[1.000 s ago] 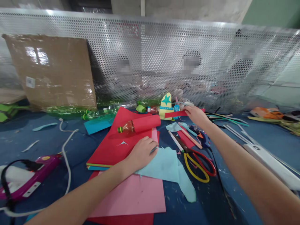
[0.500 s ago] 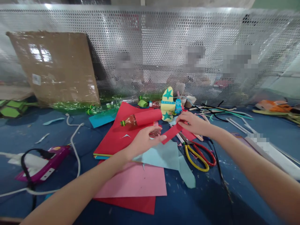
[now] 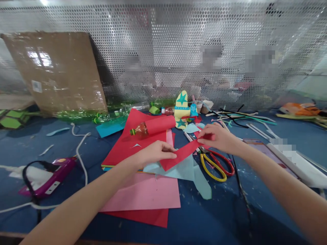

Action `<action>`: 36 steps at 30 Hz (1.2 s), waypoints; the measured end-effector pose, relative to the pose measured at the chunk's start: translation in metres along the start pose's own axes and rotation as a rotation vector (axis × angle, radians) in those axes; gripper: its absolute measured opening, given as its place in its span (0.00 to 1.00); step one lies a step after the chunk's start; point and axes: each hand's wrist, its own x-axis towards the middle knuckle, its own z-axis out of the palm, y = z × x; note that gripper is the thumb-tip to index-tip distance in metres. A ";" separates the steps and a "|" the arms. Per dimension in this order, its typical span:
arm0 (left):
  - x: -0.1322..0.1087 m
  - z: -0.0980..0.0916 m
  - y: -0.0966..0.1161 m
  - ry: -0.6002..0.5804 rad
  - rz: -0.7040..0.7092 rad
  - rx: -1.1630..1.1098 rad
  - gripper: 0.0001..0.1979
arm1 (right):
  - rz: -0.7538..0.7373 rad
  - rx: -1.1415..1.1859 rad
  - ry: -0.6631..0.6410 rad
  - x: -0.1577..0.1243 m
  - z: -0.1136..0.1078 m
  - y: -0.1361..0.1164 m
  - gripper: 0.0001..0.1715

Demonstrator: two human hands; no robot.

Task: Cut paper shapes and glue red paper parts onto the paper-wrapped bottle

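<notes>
Stretched between my two hands is a red paper strip [image 3: 181,155]. My left hand [image 3: 155,153] pinches its near left end, and my right hand [image 3: 217,136] pinches the far right end. Below the strip lies light blue paper [image 3: 187,170] with cut edges. Scissors [image 3: 217,166] with one yellow and one red handle rest by my right hand, blades partly covered. Beyond my left hand a plastic bottle [image 3: 141,131] wrapped in red paper lies on red sheets [image 3: 120,148]. A yellow paper shape [image 3: 181,98] with teal stars stands behind.
Pink paper [image 3: 145,194] lies in front. On the left are a purple power strip [image 3: 55,177] and a white cable [image 3: 81,153]. A cardboard sheet [image 3: 58,75] leans on the perforated metal screen [image 3: 168,44]. At right are thin strips [image 3: 255,117] and a phone [image 3: 265,153].
The red strip now shows more of its length, pulled out between my hands. My right hand has moved a little right, and my left hand slightly lower. The view has shifted slightly.
</notes>
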 end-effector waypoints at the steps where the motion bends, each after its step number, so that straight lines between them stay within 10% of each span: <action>1: -0.001 -0.002 0.002 -0.044 -0.012 0.009 0.12 | 0.002 0.016 -0.016 -0.002 -0.001 -0.003 0.09; 7: -0.005 0.002 0.009 -0.096 -0.016 0.044 0.15 | 0.012 0.171 -0.098 -0.004 -0.005 -0.031 0.08; 15: -0.002 0.017 0.006 0.139 -0.037 -0.314 0.08 | 0.271 0.570 0.333 -0.007 -0.003 -0.048 0.16; 22: -0.001 0.038 0.006 0.255 -0.121 -0.606 0.05 | -0.127 -0.049 0.424 -0.032 0.029 -0.092 0.08; 28: -0.010 0.055 0.012 0.097 -0.250 -0.919 0.11 | -0.222 -0.156 0.334 -0.041 0.045 -0.098 0.08; 36: -0.003 0.048 0.004 0.240 -0.033 -0.901 0.11 | 0.185 0.403 0.273 -0.037 0.032 -0.079 0.21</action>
